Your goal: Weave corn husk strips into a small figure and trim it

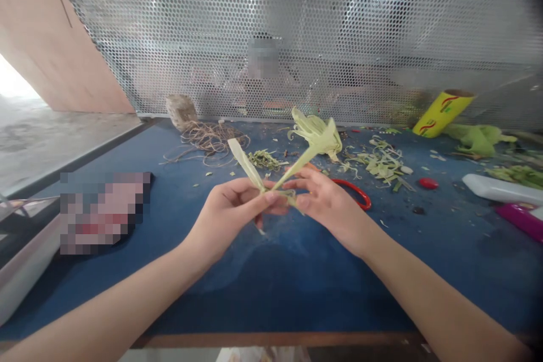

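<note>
Above the middle of the table, my left hand point(235, 203) pinches the thin stem of a pale green flower point(314, 144) that looks folded from leaf or husk. The bloom leans up and to the right. A flat pale leaf strip point(246, 165) sticks up from the same pinch, tilted left. Close on the right, my right hand point(324, 195) has its fingers curled around a thin, narrow strip point(291, 197) near the stem's lower end. Its fingertips partly hide that strip. Behind this hand lies a red looped handle point(358, 193), likely of scissors, partly covered.
Tangled brown twine point(212, 138) lies at the back left beside a rough block point(181, 110). Green leaf scraps point(382, 161) litter the back right. A yellow tube point(443, 113), white bottle point(500, 188) and purple object point(521, 220) are rightward. A perforated metal screen point(297, 22) closes the back.
</note>
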{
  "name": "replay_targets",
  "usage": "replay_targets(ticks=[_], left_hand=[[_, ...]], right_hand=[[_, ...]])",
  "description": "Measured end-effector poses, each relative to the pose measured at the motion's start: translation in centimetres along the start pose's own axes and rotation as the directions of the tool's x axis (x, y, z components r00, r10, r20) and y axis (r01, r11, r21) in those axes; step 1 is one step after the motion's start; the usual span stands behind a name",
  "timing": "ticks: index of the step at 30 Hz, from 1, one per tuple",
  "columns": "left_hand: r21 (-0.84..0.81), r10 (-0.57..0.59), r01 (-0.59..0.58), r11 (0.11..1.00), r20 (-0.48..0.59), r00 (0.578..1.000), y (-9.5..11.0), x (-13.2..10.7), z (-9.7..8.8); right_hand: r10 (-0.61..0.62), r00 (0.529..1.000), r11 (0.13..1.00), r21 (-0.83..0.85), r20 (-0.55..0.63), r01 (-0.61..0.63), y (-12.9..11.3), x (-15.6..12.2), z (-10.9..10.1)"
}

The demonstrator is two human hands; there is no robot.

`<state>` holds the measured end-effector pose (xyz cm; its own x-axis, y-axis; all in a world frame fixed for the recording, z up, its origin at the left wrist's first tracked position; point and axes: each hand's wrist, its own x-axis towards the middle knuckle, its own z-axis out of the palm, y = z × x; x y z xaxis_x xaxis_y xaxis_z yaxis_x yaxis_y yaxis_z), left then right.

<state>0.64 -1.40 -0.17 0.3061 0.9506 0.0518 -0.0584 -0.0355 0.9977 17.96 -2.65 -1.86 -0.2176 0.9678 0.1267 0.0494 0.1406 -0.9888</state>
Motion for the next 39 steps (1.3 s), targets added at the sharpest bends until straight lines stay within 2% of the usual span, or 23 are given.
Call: replay_targets(ticks=[2, 5, 9, 12, 15, 17, 22, 27, 30, 32, 36, 39], left_hand=[[0.01, -0.007, 0.008, 1.0, -0.033, 0.999, 0.1, 0.2, -0.3], [0.136, 0.029, -0.013, 0.991, -0.114, 0.993, 0.3, 0.3, -0.5], [0.276, 0.107, -0.049, 0.96, -0.199, 0.974, 0.6, 0.4, -0.6], [0.302, 0.122, -0.068, 0.951, -0.163, 0.979, 0.7, 0.6, -0.8], [0.295, 0.141, -0.1, 0.95, -0.122, 0.982, 0.6, 0.8, -1.0], [0.232, 0.155, -0.129, 0.964, -0.1, 0.983, 0.4, 0.8, -1.2], [-0.008, 0.138, -0.139, 0.99, -0.032, 0.99, 0.1, 0.8, -1.4], [-0.113, 0.117, -0.119, 0.986, -0.025, 0.993, 0.5, 0.9, -1.5], [-0.152, 0.106, -0.111, 0.982, -0.038, 0.994, 0.8, 1.0, -1.5], [-0.153, 0.092, -0.094, 0.984, -0.019, 0.996, 0.9, 1.0, -1.5], [-0.127, 0.059, -0.047, 0.991, 0.093, 0.994, 0.9, 0.7, -1.2], [-0.084, 0.028, -0.016, 0.996, 0.144, 0.989, 1.0, 0.4, -0.9]], right_hand=[[0.09, 0.996, 0.993, -0.079, 0.001, -0.09, -0.1, 0.0, -0.1], [0.14, 0.99, 0.972, -0.193, 0.004, -0.137, -0.4, -0.1, -0.2], [0.037, 0.999, 0.955, -0.295, 0.003, -0.034, -1.0, -0.3, -0.3], [-0.062, 0.998, 0.95, -0.306, 0.001, 0.059, -1.7, -0.6, -0.4], [-0.115, 0.99, 0.956, -0.28, -0.084, 0.087, -2.2, -0.8, -0.6], [-0.129, 0.985, 0.963, -0.253, -0.116, 0.097, -2.4, -0.8, -0.8], [-0.115, 0.987, 0.986, -0.135, -0.109, 0.1, -2.3, -0.7, -1.5], [-0.151, 0.98, 0.988, -0.033, -0.129, 0.148, -2.1, -0.7, -2.5], [-0.161, 0.977, 0.986, -0.059, -0.139, 0.154, -2.2, -0.7, -2.8], [-0.149, 0.984, 0.984, -0.113, -0.097, 0.138, -2.4, -0.7, -2.8], [-0.029, 0.993, 0.96, -0.274, 0.115, 0.06, -2.8, -0.7, -2.4], [-0.08, 0.987, 0.925, -0.359, 0.139, 0.125, -2.8, -0.8, -1.8]])
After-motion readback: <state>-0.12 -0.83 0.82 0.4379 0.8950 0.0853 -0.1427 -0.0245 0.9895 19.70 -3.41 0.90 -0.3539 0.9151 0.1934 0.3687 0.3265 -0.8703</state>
